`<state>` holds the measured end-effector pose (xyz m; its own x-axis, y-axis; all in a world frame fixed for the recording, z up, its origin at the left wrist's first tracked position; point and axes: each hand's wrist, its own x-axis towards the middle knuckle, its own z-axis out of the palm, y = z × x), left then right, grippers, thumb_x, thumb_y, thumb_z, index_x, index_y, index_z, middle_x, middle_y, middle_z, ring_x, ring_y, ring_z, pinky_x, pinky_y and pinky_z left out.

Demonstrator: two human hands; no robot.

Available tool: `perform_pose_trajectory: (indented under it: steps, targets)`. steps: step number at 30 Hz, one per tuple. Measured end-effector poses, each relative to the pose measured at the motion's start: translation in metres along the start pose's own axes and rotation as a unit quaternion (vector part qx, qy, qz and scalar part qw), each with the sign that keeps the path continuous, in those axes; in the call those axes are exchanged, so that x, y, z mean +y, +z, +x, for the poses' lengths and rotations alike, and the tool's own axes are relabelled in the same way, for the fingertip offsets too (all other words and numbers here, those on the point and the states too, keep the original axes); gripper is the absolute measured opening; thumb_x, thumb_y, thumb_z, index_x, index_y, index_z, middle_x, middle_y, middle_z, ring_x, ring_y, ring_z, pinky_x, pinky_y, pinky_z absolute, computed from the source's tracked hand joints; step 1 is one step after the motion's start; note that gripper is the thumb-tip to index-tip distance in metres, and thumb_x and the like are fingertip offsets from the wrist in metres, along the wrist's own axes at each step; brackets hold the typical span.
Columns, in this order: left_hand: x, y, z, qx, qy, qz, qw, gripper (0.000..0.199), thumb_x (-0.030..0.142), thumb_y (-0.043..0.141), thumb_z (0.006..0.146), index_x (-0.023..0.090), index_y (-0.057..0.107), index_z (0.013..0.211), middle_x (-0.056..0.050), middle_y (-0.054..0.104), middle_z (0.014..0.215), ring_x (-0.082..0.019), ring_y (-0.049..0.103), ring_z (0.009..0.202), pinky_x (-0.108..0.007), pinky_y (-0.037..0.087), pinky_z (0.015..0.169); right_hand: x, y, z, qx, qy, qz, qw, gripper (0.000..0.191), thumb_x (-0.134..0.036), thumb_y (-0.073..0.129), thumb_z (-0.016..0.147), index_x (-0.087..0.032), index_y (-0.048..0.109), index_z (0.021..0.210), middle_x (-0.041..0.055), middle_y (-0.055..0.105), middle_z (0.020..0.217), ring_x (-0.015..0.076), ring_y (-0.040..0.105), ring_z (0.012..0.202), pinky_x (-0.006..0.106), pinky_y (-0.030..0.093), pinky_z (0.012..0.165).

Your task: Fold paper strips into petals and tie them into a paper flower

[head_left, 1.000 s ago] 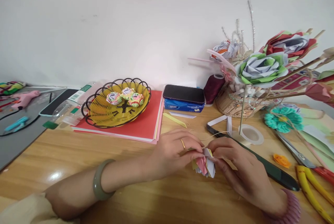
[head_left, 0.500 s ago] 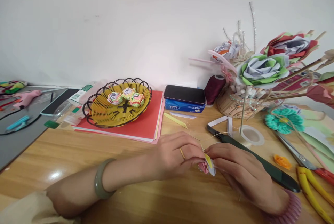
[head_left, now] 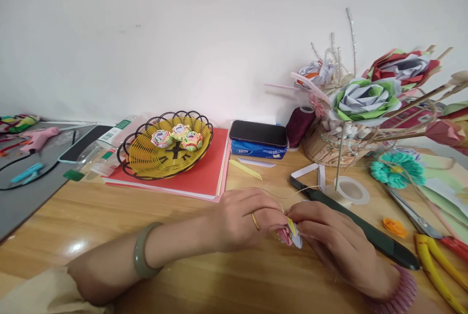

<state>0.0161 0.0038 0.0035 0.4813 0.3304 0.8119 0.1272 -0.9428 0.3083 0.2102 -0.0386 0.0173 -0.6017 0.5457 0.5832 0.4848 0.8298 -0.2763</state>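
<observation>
Both of the person's hands are working close together on the table (head_left: 109, 219), in front of the yellow basket (head_left: 144, 158) and to its right. The left hand (head_left: 243, 219), with a gold ring on one finger, is pinching a small folded paper piece (head_left: 288, 235) from its left side, while the right hand (head_left: 336, 236) is gripping the same piece from the other side with bent fingers. That paper piece is showing pink, yellow and white folds between the fingertips, and it too is sitting to the right of the basket, on the near side; the fingers are hiding part of it. Three small paper flowers (head_left: 192, 141) are lying inside the basket, which is resting on a stack of paper (head_left: 217, 170) with a red sheet on top. Just right of the basket, a phone (head_left: 258, 132) is lying on a blue packet (head_left: 256, 150), and a dark spool (head_left: 300, 126) is standing beyond them. Farther right of the basket, a dark green tool (head_left: 369, 228) is lying partly behind the right hand, and scissors (head_left: 417, 216) are lying farther off still. Left of the basket, a clear bottle (head_left: 91, 155) is lying on its side, and a pink glue gun (head_left: 38, 138) is lying well beyond it.
</observation>
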Motion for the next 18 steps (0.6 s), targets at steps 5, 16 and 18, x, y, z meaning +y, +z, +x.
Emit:
perform_pose_trajectory:
  steps: [5, 16, 18]
  targets:
    - [0.0013, 0.0008, -0.0006, 0.012, -0.033, -0.027, 0.999, 0.006, 0.020, 0.055, 0.078, 0.015, 0.057, 0.080, -0.002, 0.064, 0.071, -0.010, 0.059, 0.066, -0.021, 0.049, 0.061, 0.0009, 0.0031, -0.0046, 0.003, 0.017, 0.026, 1.000, 0.019, -0.004, 0.039, 0.083, -0.018, 0.047, 0.093, 0.0060, 0.057, 0.088, 0.0138, 0.055, 0.083, 0.026, 0.049, 0.068]
    - [0.0011, -0.0008, -0.0005, -0.010, -0.012, -0.021, 1.000, 0.010, 0.016, 0.059, 0.076, 0.015, 0.055, 0.085, -0.003, 0.064, 0.077, -0.010, 0.060, 0.072, -0.021, 0.050, 0.067, 0.0029, 0.0058, -0.0052, 0.009, 0.016, 0.048, 0.999, 0.020, -0.003, 0.040, 0.082, -0.017, 0.047, 0.095, 0.0065, 0.056, 0.089, 0.0138, 0.055, 0.084, 0.025, 0.047, 0.069]
    - [0.0015, -0.0016, 0.0001, -0.016, -0.013, -0.008, 1.000, 0.012, 0.016, 0.059, 0.076, 0.015, 0.056, 0.087, -0.003, 0.064, 0.077, -0.011, 0.060, 0.071, -0.021, 0.050, 0.066, 0.0017, 0.0043, -0.0046, 0.012, 0.013, 0.038, 0.999, 0.019, -0.003, 0.040, 0.083, -0.017, 0.047, 0.094, 0.0065, 0.057, 0.088, 0.0138, 0.055, 0.083, 0.024, 0.048, 0.068]
